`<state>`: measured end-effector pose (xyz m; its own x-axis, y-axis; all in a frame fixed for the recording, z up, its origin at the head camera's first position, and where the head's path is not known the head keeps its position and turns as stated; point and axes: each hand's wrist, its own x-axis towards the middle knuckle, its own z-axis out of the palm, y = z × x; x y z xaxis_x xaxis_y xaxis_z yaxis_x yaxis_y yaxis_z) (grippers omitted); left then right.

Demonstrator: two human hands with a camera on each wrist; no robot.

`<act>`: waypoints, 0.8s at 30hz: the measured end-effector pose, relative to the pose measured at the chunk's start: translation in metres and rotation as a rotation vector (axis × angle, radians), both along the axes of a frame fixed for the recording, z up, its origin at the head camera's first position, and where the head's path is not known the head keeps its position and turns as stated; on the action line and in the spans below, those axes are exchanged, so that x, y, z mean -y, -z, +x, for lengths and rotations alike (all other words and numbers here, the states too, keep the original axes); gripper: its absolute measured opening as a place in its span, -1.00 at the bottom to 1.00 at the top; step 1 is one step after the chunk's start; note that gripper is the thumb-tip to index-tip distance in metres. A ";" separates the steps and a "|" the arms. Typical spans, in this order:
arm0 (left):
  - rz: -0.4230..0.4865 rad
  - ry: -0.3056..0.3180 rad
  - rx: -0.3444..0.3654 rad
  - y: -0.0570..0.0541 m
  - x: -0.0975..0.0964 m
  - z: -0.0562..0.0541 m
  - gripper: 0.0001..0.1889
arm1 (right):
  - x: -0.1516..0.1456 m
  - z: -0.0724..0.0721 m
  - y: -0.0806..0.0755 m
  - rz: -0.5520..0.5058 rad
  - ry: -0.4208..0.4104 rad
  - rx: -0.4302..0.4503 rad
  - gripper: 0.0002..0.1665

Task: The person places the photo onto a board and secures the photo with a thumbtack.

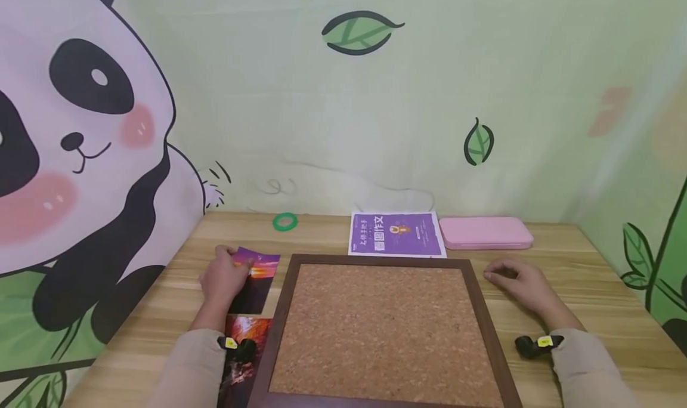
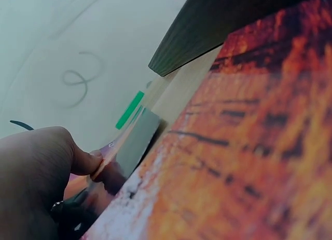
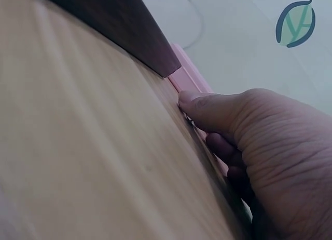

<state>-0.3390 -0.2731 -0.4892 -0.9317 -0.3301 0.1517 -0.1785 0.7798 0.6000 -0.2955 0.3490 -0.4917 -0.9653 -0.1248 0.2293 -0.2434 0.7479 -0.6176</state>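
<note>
At the left of the head view, my left hand pinches the edge of a sunset photo, thumb on top. In the left wrist view this photo curves up from the table where the thumb presses it. A second photo, with red-orange autumn colours, lies nearer, partly under my left sleeve. Between my hands lies a cork board in a dark brown frame. My right hand rests on the table right of the board, fingers loosely bent; nothing shows in its grasp.
Behind the board lie a purple-and-white booklet and a pink case. A green ring sits at the back left of the wooden table. Fabric with a panda and leaves hangs behind.
</note>
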 end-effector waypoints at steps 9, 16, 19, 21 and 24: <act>0.088 0.036 -0.077 -0.001 -0.002 -0.002 -0.49 | 0.000 -0.001 0.000 0.006 0.036 -0.013 -0.62; 0.177 0.017 -0.179 -0.004 -0.004 -0.004 -0.60 | -0.002 -0.001 0.001 0.008 0.049 -0.020 -0.61; 0.244 0.027 -0.240 -0.005 -0.004 -0.005 -0.63 | -0.001 0.000 0.000 0.003 0.058 -0.021 -0.59; 0.285 0.031 -0.268 -0.006 -0.003 -0.006 -0.64 | -0.001 0.000 -0.001 0.004 0.063 -0.031 -0.59; 0.364 0.015 -0.285 -0.008 -0.001 -0.006 -0.67 | 0.001 0.001 -0.002 0.002 0.083 -0.053 -0.61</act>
